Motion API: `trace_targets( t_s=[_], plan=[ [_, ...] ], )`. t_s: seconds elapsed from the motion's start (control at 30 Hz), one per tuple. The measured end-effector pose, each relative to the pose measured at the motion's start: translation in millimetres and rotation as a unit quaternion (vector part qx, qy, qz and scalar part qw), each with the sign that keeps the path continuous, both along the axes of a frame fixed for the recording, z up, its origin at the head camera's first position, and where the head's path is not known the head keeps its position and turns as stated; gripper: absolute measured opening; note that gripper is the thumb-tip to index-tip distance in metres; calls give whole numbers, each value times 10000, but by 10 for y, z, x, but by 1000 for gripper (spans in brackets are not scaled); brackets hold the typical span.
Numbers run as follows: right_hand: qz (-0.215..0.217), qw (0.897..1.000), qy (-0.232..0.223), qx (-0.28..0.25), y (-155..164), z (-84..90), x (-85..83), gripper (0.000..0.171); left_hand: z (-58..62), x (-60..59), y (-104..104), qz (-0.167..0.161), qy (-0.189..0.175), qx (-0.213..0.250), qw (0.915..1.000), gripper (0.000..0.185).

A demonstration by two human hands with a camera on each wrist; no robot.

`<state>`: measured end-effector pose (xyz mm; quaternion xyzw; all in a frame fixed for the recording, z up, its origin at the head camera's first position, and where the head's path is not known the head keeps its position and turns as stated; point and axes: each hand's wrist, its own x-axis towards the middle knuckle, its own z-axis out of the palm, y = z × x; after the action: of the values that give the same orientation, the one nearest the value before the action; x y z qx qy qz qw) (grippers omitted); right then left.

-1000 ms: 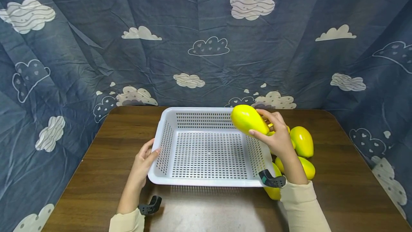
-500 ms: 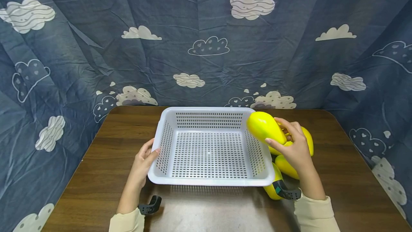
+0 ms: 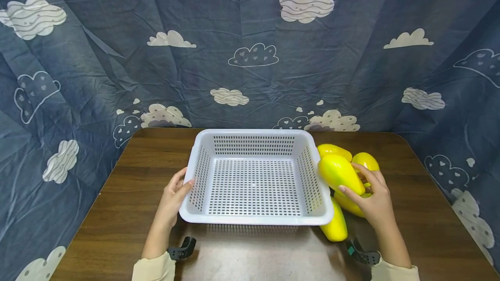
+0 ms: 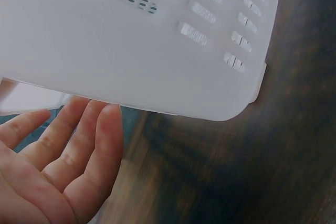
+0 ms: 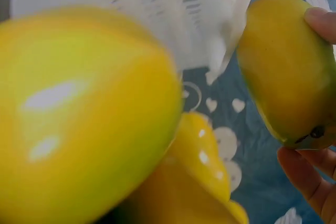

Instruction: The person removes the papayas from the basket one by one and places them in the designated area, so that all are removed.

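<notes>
A white perforated plastic basket (image 3: 254,219) stands in the middle of the table with nothing inside it. My left hand (image 3: 173,198) grips its left rim, thumb over the edge; in the left wrist view the fingers (image 4: 107,145) reach under that rim. Just beyond the basket's right side, my right hand (image 3: 373,198) holds a yellow mango (image 3: 339,172) between thumb and fingers. The right wrist view shows this held mango (image 5: 286,72) with a dark stem spot at its lower end.
More mangoes lie right of the basket: one behind (image 3: 333,151), one at the far right (image 3: 366,159), one under the held fruit (image 3: 347,204), one by the front corner (image 3: 335,227). A cloud-print curtain (image 3: 250,77) hangs behind the wooden table (image 3: 133,198).
My right hand has carried the mango rightward and down, from over the basket's back right corner to above the other mangoes. The left hand and the basket have stayed put.
</notes>
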<state>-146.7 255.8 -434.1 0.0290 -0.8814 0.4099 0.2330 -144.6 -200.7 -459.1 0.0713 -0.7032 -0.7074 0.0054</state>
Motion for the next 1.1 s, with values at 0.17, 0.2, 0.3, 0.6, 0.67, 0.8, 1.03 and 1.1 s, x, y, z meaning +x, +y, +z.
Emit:
trace_targets(
  t_s=[0.17, 0.2, 0.3, 0.6, 0.67, 0.8, 1.03, 1.1],
  plan=[
    [-184, 9998, -107, -16, 107, -118, 149, 62, 1, -5, 1, -13, -35, -12, 10000, 45],
    [-206, 9997, -142, -16, 125, -141, 178, 62, 2, -6, 1, -3, -45, -15, 10000, 45],
    [-254, 9992, -304, -40, 166, -208, 264, 60, -1, -10, -2, 8, -48, -22, 10000, 45],
    [-426, 9976, -526, -148, 212, -350, 454, 61, 18, 0, 0, 22, -49, -15, 10000, 44],
    [-525, 9964, -642, -181, 216, -372, 490, 62, 18, 2, 1, 25, -53, 6, 10000, 43],
    [-658, 9936, -844, -352, 232, -417, 551, 64, 14, 3, 3, 32, -82, 25, 10000, 44],
    [-790, 9925, -800, -475, 268, -503, 643, 63, 12, 3, 10, 29, -115, -49, 9999, 45],
    [-815, 9922, -820, -460, 281, -517, 658, 63, 19, 6, 10, 38, -121, -42, 9999, 45]
  ],
)
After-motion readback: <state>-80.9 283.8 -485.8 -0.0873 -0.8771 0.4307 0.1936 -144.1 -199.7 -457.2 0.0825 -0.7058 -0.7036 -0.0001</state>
